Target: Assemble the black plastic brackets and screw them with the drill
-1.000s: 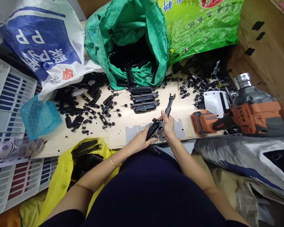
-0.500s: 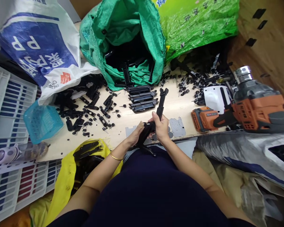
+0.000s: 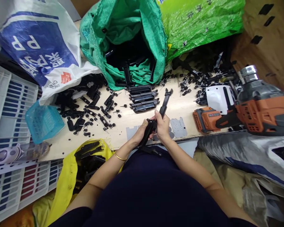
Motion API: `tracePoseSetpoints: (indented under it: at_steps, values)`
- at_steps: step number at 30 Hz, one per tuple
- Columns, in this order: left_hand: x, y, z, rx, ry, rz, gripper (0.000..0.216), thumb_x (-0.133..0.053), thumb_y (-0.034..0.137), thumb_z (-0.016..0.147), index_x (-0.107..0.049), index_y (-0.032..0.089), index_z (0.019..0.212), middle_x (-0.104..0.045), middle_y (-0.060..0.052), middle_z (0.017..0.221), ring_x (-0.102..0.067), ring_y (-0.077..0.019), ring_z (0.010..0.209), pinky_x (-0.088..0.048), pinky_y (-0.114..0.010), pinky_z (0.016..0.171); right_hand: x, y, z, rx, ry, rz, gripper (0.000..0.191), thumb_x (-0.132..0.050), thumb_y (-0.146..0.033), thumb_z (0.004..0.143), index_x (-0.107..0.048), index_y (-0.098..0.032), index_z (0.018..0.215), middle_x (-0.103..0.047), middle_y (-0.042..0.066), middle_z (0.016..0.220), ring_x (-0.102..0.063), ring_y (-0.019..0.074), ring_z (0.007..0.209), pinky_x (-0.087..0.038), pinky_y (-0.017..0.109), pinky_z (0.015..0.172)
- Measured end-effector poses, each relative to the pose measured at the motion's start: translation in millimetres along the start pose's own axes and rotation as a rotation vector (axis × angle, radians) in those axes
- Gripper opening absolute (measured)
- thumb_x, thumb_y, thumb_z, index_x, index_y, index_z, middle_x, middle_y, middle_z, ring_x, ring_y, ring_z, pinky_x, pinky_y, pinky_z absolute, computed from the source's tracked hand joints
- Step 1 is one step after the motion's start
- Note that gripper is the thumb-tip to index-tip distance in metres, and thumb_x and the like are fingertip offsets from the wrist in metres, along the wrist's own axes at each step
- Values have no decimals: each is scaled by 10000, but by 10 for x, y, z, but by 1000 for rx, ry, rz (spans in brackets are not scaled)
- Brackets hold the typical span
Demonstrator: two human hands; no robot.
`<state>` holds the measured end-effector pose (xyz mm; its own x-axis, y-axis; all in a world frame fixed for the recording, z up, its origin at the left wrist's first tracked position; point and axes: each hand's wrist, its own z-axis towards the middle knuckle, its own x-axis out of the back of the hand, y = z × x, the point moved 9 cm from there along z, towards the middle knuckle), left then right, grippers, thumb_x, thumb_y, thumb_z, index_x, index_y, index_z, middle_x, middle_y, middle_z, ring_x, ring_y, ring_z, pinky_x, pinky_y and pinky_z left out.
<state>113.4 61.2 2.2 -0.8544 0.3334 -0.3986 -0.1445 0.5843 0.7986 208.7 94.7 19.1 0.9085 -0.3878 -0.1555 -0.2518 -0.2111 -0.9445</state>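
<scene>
At the bench's front edge, close to my body, both my hands grip a black jointed plastic assembly [image 3: 166,101]. My right hand [image 3: 162,126] is wrapped round its stem, thumb along it; a forked end sticks out above the fist. My left hand [image 3: 139,135] closes on the thicker lower part, with the thumb pressed on top. Another black arm reaches out below the hands towards my lap. Where the parts join is largely covered by my fingers. Just beyond lies a row of several folded black assemblies [image 3: 144,105]. Flat grey plates [image 3: 178,126] lie beside my right hand.
A green woven sack [image 3: 90,41] with black parts opens behind the row. Loose black pieces [image 3: 106,112] are scattered left. An orange cordless power tool [image 3: 257,107] lies right. Left are a blue basket [image 3: 44,121] and white crate [image 3: 4,116]; a yellow bag [image 3: 67,179] hangs in front.
The assembly's forked end has tilted further to the right, and both hands have shifted slightly right with it. The grip stays closed. The whole view has moved a little.
</scene>
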Motion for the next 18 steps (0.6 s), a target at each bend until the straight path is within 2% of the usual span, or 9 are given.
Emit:
tracePoseSetpoints:
  at_steps: [2, 3, 6, 8, 11, 13, 16, 18]
  values:
    - [3, 37, 2, -15, -23, 34, 837, -364, 823, 725, -547, 131, 1158, -524, 24, 598, -445, -64, 450, -356, -174, 414, 57, -39, -30, 48, 73, -1, 445, -569, -597, 747, -571, -178, 597, -611, 6, 554, -521, 101, 472, -407, 219, 459]
    - [12, 36, 0, -10, -25, 40, 836, -381, 813, 728, -532, 134, 1191, -528, 25, 600, -451, -65, 454, -359, -173, 417, 55, -46, -34, 50, 67, -19, 453, -560, -601, 750, -572, -178, 588, -612, 9, 553, -527, 104, 477, -408, 219, 462]
    - [44, -9, -1, 25, 10, 20, 821, -392, 790, 745, -512, 136, 1226, -550, 22, 621, -466, -67, 453, -364, -178, 410, -56, -5, -10, -32, -81, -90, 471, -600, -604, 711, -558, -174, 524, -580, 9, 491, -504, 103, 445, -390, 221, 437]
    - [59, -22, 10, 20, 49, 4, 827, -360, 801, 744, -543, 122, 1178, -560, 12, 614, -470, -73, 443, -368, -188, 403, -86, -1, -13, -58, -106, -101, 464, -623, -597, 693, -560, -171, 520, -568, 5, 477, -486, 99, 424, -378, 222, 422]
    - [73, 14, 30, -9, 96, 7, 855, -288, 834, 731, -598, 106, 1056, -544, -1, 544, -489, -100, 433, -382, -207, 398, 18, -88, -63, 33, 66, -64, 445, -578, -596, 740, -590, -172, 603, -607, 10, 550, -515, 103, 457, -393, 223, 439]
    - [64, 52, 28, -10, 96, 15, 833, -313, 830, 727, -593, 117, 1055, -550, -4, 542, -510, -114, 440, -391, -212, 396, 48, -138, -96, 91, 122, -40, 437, -559, -588, 761, -597, -175, 626, -619, 13, 578, -537, 108, 486, -407, 225, 461]
    - [3, 111, 8, -11, 58, 26, 750, -404, 778, 739, -557, 144, 1110, -592, -4, 620, -533, -111, 470, -418, -209, 415, -51, -153, -45, 71, -1, -40, 443, -585, -570, 748, -581, -173, 551, -594, 12, 526, -529, 109, 476, -409, 230, 472]
    - [3, 154, 2, -35, 83, 14, 732, -390, 769, 750, -544, 151, 1111, -594, -2, 632, -527, -106, 472, -425, -210, 423, -122, -153, -6, 33, -82, -57, 453, -603, -560, 736, -567, -172, 503, -568, 9, 480, -507, 105, 449, -401, 233, 464]
